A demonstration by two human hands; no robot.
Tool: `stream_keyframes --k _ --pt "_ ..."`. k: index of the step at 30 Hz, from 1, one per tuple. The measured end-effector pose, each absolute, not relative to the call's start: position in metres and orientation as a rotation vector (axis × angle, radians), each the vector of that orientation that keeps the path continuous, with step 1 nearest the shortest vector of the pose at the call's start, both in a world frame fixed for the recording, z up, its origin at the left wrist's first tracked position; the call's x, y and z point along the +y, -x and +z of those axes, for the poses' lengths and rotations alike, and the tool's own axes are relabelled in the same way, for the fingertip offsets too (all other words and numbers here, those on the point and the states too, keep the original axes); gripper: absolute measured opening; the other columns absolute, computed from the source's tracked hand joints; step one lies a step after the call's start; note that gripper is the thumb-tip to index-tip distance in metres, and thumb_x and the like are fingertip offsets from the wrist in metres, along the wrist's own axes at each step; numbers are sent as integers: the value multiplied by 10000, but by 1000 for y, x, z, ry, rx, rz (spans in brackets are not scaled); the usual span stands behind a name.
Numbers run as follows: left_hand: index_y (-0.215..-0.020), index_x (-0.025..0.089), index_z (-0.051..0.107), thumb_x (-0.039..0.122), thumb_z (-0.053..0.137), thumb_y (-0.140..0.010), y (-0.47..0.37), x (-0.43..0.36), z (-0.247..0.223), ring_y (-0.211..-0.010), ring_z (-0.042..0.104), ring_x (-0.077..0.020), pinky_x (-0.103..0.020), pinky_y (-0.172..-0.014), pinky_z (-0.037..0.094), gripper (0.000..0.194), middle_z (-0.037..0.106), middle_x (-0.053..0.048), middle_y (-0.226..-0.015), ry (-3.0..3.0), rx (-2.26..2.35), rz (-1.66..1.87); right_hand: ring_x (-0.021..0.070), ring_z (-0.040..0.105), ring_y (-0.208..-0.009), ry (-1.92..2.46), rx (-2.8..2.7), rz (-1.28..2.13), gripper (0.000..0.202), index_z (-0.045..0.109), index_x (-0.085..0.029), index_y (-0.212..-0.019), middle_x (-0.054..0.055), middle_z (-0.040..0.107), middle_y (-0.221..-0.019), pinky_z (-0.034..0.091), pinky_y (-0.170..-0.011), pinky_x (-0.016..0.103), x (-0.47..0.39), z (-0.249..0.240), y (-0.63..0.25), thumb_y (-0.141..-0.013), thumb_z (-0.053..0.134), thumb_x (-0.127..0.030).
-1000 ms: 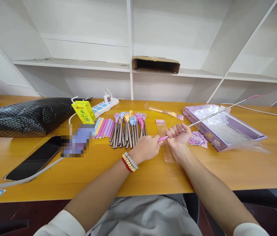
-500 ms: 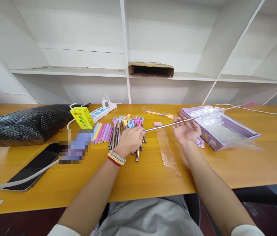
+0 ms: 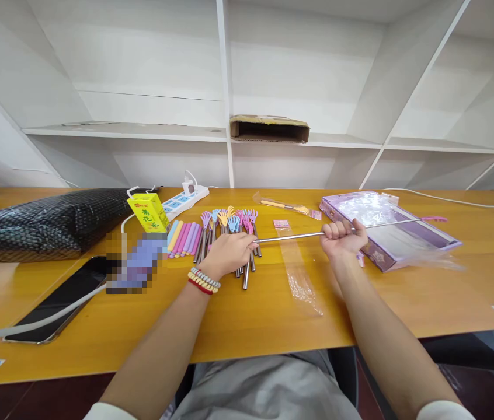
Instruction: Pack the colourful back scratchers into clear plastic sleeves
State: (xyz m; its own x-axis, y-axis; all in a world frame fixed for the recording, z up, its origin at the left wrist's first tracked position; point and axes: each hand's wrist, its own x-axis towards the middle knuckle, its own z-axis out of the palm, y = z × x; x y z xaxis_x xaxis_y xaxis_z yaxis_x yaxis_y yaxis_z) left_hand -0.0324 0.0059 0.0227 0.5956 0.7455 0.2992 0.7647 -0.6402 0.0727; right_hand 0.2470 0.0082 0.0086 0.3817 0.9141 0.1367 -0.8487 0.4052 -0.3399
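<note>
Back scratcher (image 3: 291, 237) held at two points, left hand (image 3: 232, 254) at the handle end and right hand (image 3: 343, 238) partway along the rod; the long, thin shaft is presumably steadied this way. Left-hand fingers are closed over the handle, most of which is hidden. Right-hand fingers are curled shut around the metal. The pink claw (image 3: 434, 219) points to the right, and the shaft is seen across the purple box (image 3: 378, 256); contact with the box cannot be told.

Clear sleeve (image 3: 299, 274) laid flat on the tabletop (image 3: 264, 326), below the shaft and between the forearms, probably for easy reach. Shorter scratchers (image 3: 229, 221) bunched near the left hand, claws turned away from the body; coloured tubes (image 3: 183, 238) lined up beside them, apparently sorted by kind.

Compared with the earlier frame: right hand, then open with the rod resting across it, is now closed. Claw end has been lowered, bringing the rod nearer level. Left hand and sleeve are little changed.
</note>
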Motion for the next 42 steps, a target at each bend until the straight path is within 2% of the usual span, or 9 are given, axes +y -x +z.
stream_keyframes --k 10,15,18,22,27,30,33,36,42 --pt "-877 172 544 321 229 -938 -7 -15 9 -754 605 -196 -309 -687 434 355 634 -73 -820 2835 -1256 -473 81 150 -353 297 -424 1352 457 112 -181 -531 -73 122 -398 242 -365 233 -6 8 -179 -721 514 -290" --pt "-923 162 542 319 224 -940 -12 -17 7 -787 611 -205 -319 -715 439 355 639 -89 -857 2863 -1283 -522 130 444 -499 301 -506 1450 445 137 -173 -495 -23 305 -424 415 -538 285 -9 -2 -156 -721 506 -277" --pt "-935 158 542 313 235 -939 -14 -18 7 -814 611 -208 -318 -726 439 344 640 -95 -876 2870 -1287 -553 159 527 -645 334 -581 1442 425 188 -172 -470 16 453 -533 436 -621 303 -11 -4 -148 -743 493 -286" --pt "-911 166 535 329 227 -942 -15 -18 9 -787 607 -194 -302 -700 432 350 636 -79 -853 2849 -1308 -590 165 544 -686 328 -667 1483 370 313 -178 -468 37 545 -620 442 -654 312 -9 0 -155 -757 501 -314" --pt "-844 182 537 373 222 -938 -4 -15 15 -719 593 -180 -286 -632 412 380 625 -50 -784 2789 -1346 -552 187 574 -711 290 -592 1377 178 513 -183 -643 41 609 -718 455 -642 340 -2 14 -195 -685 547 -353" --pt "-830 184 552 406 236 -930 7 -10 19 -717 595 -182 -286 -627 412 398 629 -49 -781 2787 -1362 -477 145 529 -591 250 -476 1263 194 474 -186 -627 8 541 -611 442 -575 307 3 17 -226 -687 535 -360" --pt "-840 184 567 418 248 -926 12 -6 20 -734 602 -187 -290 -640 419 405 638 -52 -796 2816 -1367 -414 87 317 -393 217 -436 1251 307 319 -190 -517 -51 310 -427 329 -420 242 6 15 -242 -725 496 -330" --pt "-831 184 571 410 252 -927 8 -6 17 -757 606 -196 -300 -665 427 404 641 -56 -806 2824 -1343 -400 83 120 -351 252 -390 1267 433 167 -190 -488 -69 125 -389 197 -348 243 5 14 -236 -779 459 -323" --pt "-864 169 564 377 199 -942 -15 -21 9 -740 609 -193 -303 -676 429 427 636 -74 -790 2852 -1297 -475 85 63 -361 320 -408 1391 507 101 -182 -508 -65 81 -404 158 -350 251 -7 16 -191 -819 452 -373"
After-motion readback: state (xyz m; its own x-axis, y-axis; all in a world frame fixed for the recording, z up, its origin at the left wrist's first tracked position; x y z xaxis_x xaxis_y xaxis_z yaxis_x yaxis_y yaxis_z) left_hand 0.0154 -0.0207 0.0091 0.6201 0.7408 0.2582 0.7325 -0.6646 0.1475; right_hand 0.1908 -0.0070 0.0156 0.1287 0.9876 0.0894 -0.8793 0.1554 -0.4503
